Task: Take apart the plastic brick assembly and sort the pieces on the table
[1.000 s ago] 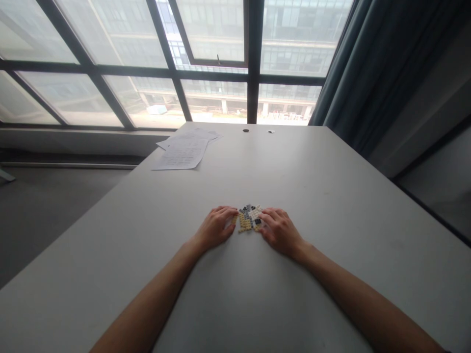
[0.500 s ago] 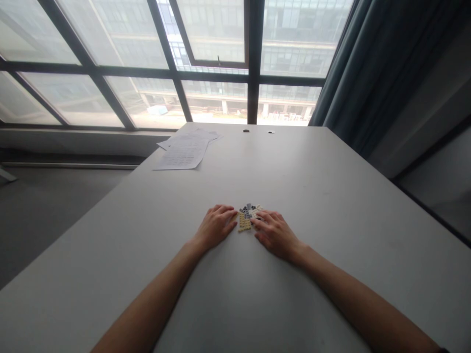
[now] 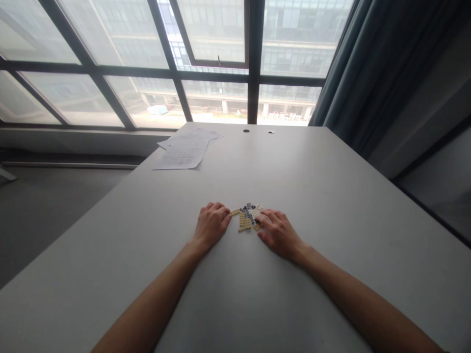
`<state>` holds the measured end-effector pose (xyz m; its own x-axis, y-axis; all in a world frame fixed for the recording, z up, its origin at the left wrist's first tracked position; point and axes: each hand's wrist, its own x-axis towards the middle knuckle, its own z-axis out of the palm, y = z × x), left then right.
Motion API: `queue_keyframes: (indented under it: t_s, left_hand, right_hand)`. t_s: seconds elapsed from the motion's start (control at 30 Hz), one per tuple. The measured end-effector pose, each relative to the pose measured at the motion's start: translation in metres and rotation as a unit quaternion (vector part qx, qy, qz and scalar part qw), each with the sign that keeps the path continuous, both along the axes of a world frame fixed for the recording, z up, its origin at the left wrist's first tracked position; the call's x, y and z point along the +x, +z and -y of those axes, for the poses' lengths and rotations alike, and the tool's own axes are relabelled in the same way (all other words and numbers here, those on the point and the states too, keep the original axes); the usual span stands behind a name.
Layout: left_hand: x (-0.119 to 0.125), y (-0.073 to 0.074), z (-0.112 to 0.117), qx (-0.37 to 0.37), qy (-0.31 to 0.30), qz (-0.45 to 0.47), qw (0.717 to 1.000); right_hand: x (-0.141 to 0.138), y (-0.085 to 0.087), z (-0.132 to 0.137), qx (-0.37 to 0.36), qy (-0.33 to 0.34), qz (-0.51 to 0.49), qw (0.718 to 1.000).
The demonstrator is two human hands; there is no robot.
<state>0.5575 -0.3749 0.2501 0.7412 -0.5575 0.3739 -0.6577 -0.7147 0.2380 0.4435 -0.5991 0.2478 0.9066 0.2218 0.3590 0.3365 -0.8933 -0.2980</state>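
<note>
A small cluster of studded toy building plates lies on the white table between my hands. Its nearest part is a tan plate (image 3: 244,222), with grey plates (image 3: 248,209) behind it and a white plate (image 3: 255,212) to the right. My left hand (image 3: 212,223) is closed at the left, thumb and fingertips together on the end of a thin tan strip (image 3: 235,212). My right hand (image 3: 278,231) rests on the right side, fingers stretched and thumb apart, fingertips touching the white plate. A small yellow piece (image 3: 256,227) shows by those fingers, partly hidden.
The white table (image 3: 235,284) reaches to the window wall. Printed paper sheets (image 3: 184,152) lie at its far left. Two round holes, one dark (image 3: 246,131), sit near the back edge. A dark curtain (image 3: 353,63) hangs at the right.
My left hand has drawn back left and its fingers have come together, uncovering the tan strip. My right hand has shifted slightly right, revealing the yellow piece.
</note>
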Motion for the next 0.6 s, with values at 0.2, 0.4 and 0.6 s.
queue_keyframes:
  t_s: [0.2, 0.4, 0.6]
  left_hand:
    - [-0.0009, -0.0008, -0.0001, -0.011, -0.001, -0.005, 1.000]
    - [0.0003, -0.0028, -0.0023, -0.032, -0.006, -0.014, 0.999]
    - [-0.0014, -0.0041, -0.0008, -0.052, -0.025, -0.018, 0.998]
  right_hand:
    - [-0.0004, -0.0006, 0.0010, 0.014, -0.008, 0.003, 1.000]
    - [-0.0002, -0.0014, 0.0020, 0.031, -0.014, 0.005, 0.999]
    - [-0.0002, -0.0013, 0.0025, 0.034, -0.015, 0.005, 0.999]
